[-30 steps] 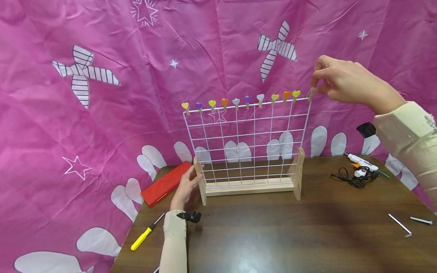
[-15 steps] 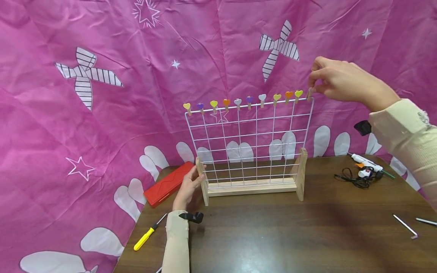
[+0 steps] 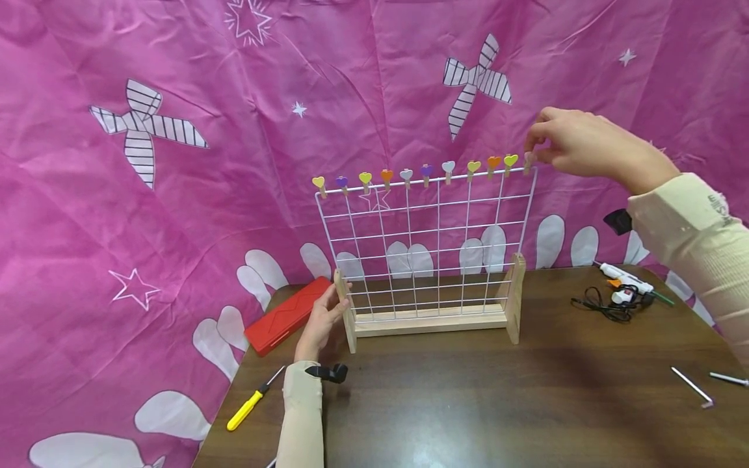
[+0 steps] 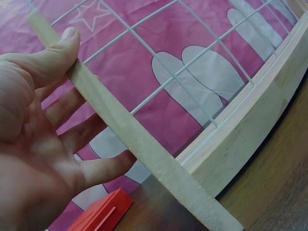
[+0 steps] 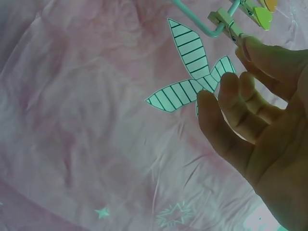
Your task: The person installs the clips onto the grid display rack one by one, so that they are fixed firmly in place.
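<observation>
A white wire grid (image 3: 438, 240) stands upright in a pale wooden stand (image 3: 433, 325). Several small clothespins with coloured hearts, such as a white one (image 3: 448, 169), line its top wire. At the top right corner my right hand (image 3: 585, 146) pinches a wooden clothespin (image 5: 224, 25) between thumb and forefinger; the pin's jaws sit over the wire, and its upper end is hidden by the fingers. My left hand (image 4: 43, 139) holds the stand's left upright (image 4: 144, 144), thumb on the near face and fingers behind it.
A red case (image 3: 287, 316) lies behind my left hand, with a yellow-handled screwdriver (image 3: 248, 406) nearer. To the right lie a white glue gun (image 3: 626, 278) with a black cord (image 3: 603, 305) and white rods with bent ends (image 3: 692, 387). A pink printed cloth (image 3: 234, 130) hangs behind.
My right hand has shifted slightly left and down with the clothespin, moving it inward from the grid's corner along the top wire. My left hand keeps its hold on the upright.
</observation>
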`<state>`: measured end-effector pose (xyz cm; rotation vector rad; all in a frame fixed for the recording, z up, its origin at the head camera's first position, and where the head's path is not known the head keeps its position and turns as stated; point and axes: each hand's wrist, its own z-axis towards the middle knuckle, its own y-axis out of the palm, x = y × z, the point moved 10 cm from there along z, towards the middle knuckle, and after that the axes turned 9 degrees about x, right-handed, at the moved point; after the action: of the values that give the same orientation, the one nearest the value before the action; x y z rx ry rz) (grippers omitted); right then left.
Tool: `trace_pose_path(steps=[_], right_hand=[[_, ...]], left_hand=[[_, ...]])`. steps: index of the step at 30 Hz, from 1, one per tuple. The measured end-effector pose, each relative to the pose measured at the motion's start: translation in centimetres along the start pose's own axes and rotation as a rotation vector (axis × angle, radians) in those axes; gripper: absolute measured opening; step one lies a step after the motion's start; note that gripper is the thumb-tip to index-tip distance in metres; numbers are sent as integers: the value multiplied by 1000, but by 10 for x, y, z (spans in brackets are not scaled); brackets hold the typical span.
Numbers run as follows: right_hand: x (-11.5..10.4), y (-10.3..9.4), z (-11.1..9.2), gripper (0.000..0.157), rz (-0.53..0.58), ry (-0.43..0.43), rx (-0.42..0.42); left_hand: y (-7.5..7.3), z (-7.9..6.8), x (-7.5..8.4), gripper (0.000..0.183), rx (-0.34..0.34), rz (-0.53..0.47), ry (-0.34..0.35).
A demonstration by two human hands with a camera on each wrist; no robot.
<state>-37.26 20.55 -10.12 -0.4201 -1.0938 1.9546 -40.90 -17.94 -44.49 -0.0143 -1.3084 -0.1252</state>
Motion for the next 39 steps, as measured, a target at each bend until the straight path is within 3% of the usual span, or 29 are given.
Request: trace_pose_path(steps=[6, 12, 16, 19, 23, 27, 34, 39], right_hand=[[8, -8, -9, 23, 14, 103, 73], [10, -22, -31, 32, 48, 163, 258], [10, -25, -45, 30, 77, 182, 418], [12, -22, -54, 29, 108, 188, 520], [17, -14, -68, 29, 154, 211, 636], [22, -3, -82, 34, 180, 251, 696], [17, 20, -99, 50, 176, 221, 731], [14, 41, -116, 67, 149, 219, 684]], left_hand=[[0, 1, -1, 51, -2, 22, 14], [6, 12, 4, 53, -35, 50, 1], [4, 16, 21, 52, -19, 139, -19], [4, 16, 51, 49, 0, 202, 1], [7, 15, 102, 46, 20, 318, 146], [5, 15, 138, 46, 69, 430, 293], [-19, 31, 138, 61, 191, 676, 450], [-20, 24, 141, 76, 207, 886, 493]])
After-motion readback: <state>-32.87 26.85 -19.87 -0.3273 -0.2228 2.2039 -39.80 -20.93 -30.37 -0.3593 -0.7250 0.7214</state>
